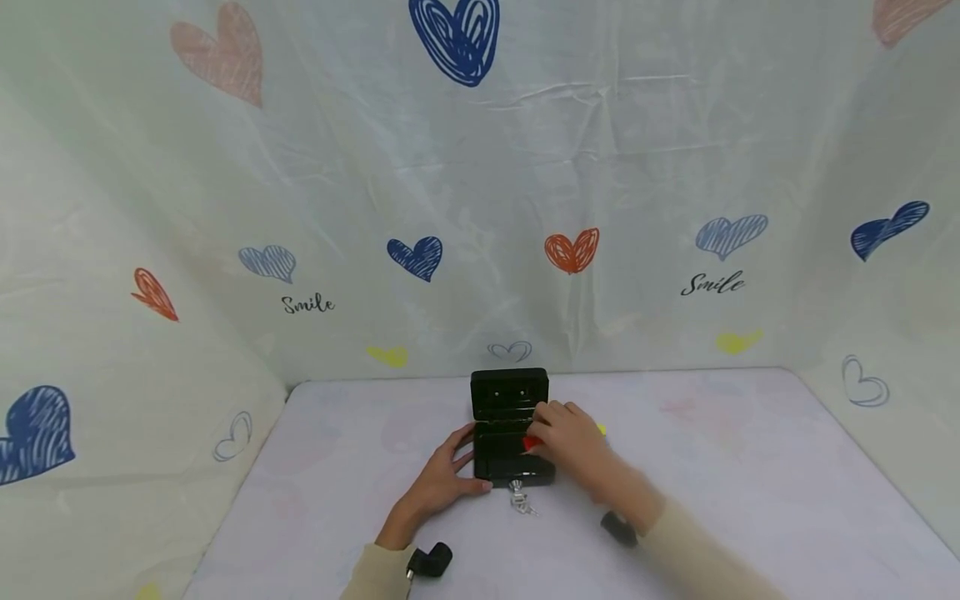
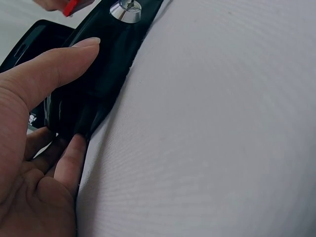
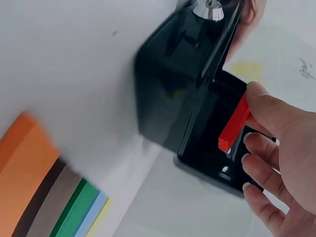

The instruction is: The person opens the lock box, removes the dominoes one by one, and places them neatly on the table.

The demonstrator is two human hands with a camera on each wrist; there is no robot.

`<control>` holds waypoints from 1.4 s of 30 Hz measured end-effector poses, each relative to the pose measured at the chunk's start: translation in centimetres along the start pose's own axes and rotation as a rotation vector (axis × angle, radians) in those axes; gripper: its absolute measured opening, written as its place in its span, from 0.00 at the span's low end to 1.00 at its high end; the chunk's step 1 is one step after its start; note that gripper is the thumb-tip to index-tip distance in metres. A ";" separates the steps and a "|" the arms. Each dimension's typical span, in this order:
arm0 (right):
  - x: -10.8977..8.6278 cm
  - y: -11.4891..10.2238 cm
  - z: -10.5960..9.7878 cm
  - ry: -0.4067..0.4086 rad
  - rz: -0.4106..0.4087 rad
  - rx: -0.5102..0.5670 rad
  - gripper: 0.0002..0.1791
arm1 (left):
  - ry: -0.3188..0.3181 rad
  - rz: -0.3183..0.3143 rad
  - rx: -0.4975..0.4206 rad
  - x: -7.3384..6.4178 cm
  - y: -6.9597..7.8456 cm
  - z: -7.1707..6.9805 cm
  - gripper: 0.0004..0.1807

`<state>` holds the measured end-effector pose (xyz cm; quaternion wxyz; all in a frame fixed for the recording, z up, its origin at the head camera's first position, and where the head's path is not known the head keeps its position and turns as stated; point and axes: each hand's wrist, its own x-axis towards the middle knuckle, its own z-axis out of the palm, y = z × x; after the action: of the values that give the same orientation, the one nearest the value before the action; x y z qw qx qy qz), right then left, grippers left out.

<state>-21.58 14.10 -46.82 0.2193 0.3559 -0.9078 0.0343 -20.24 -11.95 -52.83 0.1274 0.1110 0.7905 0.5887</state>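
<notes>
A black lockbox (image 1: 513,467) stands on the table with its lid (image 1: 509,394) raised at the back. From its silver lock (image 3: 208,10) hang keys (image 1: 520,500) at the front. My left hand (image 1: 442,479) holds the box by its left front corner, thumb along the front and fingers at the side, as the left wrist view also shows. Over the right part of the box, my right hand (image 1: 573,442) pinches a small red bar (image 3: 234,123) between thumb and index finger. The other fingers of that hand are bent beside it. The right hand hides part of the inside in the head view.
Coloured pieces, including an orange one (image 3: 24,168) and a green one (image 3: 74,210), lie to the right of the box. A yellow piece (image 1: 602,429) peeks out behind the right hand. Behind the white table (image 1: 330,467) hangs a sheet printed with hearts (image 1: 416,258).
</notes>
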 end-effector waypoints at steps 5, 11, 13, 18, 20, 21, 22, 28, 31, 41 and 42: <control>-1.4 1.1 -0.5 0.045 0.009 0.039 0.12 | 0.006 0.009 -0.002 0.0 0.2 0.0 0.57; -3.3 1.9 -0.9 0.055 0.004 0.050 0.13 | 0.011 0.001 0.000 -0.2 0.2 0.2 0.57; -3.8 2.0 -1.3 0.036 0.012 0.043 0.16 | 0.013 -0.001 0.004 -0.2 0.2 0.2 0.57; -5.0 2.1 -1.8 0.021 0.017 0.007 0.17 | 0.019 -0.004 0.015 -0.2 0.2 0.3 0.57; -5.5 2.2 -1.6 0.040 0.017 -0.003 0.15 | 0.018 -0.002 0.006 -0.2 0.2 0.3 0.58; -5.8 2.2 -1.6 0.045 0.020 -0.002 0.15 | 0.017 -0.002 0.004 -0.2 0.2 0.3 0.58; -6.1 2.2 -1.6 0.046 0.025 0.001 0.15 | 0.016 -0.001 0.000 -0.2 0.2 0.3 0.58; -7.8 2.1 -1.7 -0.076 0.099 0.032 0.16 | 0.014 0.005 -0.013 -0.1 0.2 0.3 0.58; -8.3 1.9 -1.8 -0.119 0.121 0.040 0.14 | 0.015 0.006 -0.011 -0.2 0.2 0.3 0.58; -9.8 1.4 -2.1 -0.176 0.113 0.016 0.15 | 0.025 0.009 -0.001 -0.2 0.2 0.4 0.58; -9.9 1.4 -2.1 -0.182 0.111 0.015 0.15 | 0.026 0.008 0.001 -0.2 0.2 0.4 0.58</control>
<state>-15.30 21.84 -48.95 0.1310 0.3082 -0.9420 0.0210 -19.88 -11.64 -52.76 0.1148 0.1069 0.7919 0.5901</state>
